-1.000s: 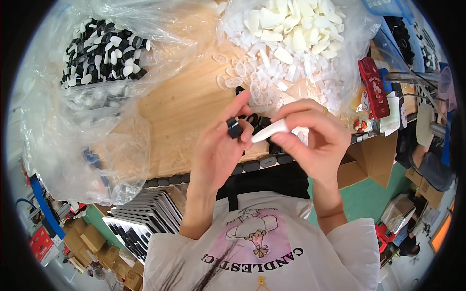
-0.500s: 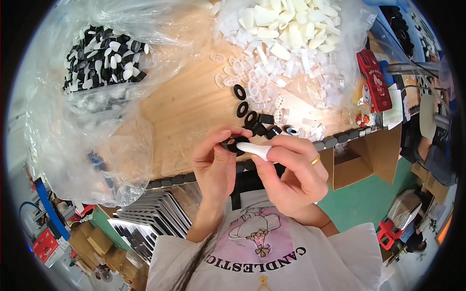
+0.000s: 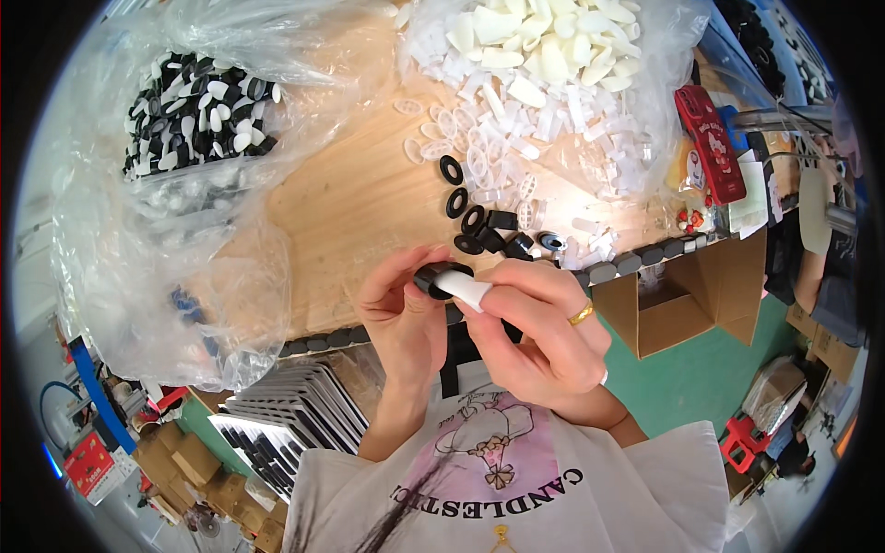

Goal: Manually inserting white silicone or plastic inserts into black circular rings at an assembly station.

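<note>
My left hand (image 3: 402, 324) pinches a round black plastic cap (image 3: 426, 280) between thumb and fingers, above the table's front edge. My right hand (image 3: 548, 334) grips a smooth white tongue-shaped plastic piece (image 3: 469, 291) by its wide end. The narrow end of that piece is inside the cap's opening, where its tip is hidden. Just beyond my hands lie several black rings (image 3: 456, 203) and several black caps (image 3: 502, 220). Clear oval plastic pieces (image 3: 477, 160) are scattered farther back.
At the back left, a clear plastic bag (image 3: 175, 217) holds many black-and-white pieces (image 3: 198, 115). A heap of cream-white pieces (image 3: 544, 37) lies on plastic at the back. A red phone (image 3: 710, 143) lies at the right. An open cardboard box (image 3: 664, 309) sits below the table edge.
The white piece has gone from the cap's rim into its opening, tip now hidden. My right hand has moved slightly left. A black ring near the caps has come into view.
</note>
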The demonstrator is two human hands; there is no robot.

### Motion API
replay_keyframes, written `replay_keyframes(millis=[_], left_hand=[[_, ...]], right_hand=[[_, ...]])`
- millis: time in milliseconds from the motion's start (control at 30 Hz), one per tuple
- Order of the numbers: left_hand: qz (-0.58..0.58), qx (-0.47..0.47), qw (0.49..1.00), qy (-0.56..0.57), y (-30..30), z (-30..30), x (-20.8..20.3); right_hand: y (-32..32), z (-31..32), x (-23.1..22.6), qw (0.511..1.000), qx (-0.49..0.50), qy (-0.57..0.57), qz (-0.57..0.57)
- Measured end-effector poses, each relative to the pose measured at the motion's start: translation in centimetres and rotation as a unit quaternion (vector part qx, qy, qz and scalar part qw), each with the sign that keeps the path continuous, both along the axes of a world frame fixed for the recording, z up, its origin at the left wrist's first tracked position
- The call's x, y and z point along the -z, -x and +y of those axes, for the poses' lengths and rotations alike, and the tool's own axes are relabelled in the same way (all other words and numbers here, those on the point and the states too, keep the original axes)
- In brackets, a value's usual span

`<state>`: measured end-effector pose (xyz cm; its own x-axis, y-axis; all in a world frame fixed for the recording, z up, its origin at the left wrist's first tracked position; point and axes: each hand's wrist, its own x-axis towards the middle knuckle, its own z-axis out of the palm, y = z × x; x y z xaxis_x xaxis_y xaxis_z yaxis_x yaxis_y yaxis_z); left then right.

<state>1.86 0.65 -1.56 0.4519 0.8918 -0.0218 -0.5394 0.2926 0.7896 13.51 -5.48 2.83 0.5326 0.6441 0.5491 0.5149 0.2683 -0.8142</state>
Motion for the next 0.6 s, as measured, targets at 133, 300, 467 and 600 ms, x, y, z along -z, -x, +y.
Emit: replay_keyframes(millis=[133, 300, 467, 600], left_hand=[[0.015, -0.004, 1.0, -0.006, 0.1, -0.1, -0.2], [0.0, -0.025, 1.0, 0.003, -0.2, -0.3, -0.4], [0.019, -0.035, 0.999, 0.003, -0.5, -0.6, -0.7], [0.054, -0.056, 0.997, -0.013, -0.5, -0.6, -0.6]], right_hand=[[-0.2, 0.1, 0.0, 1.0, -0.008, 0.002, 0.001], [-0.1, 0.1, 0.3, 0.999, -0.008, -0.018, 0.037], [-0.2, 0.1, 0.7, 0.998, -0.011, -0.006, 0.056], [-0.5, 0.5, -0.1, 0.99, -0.042, 0.028, 0.134]])
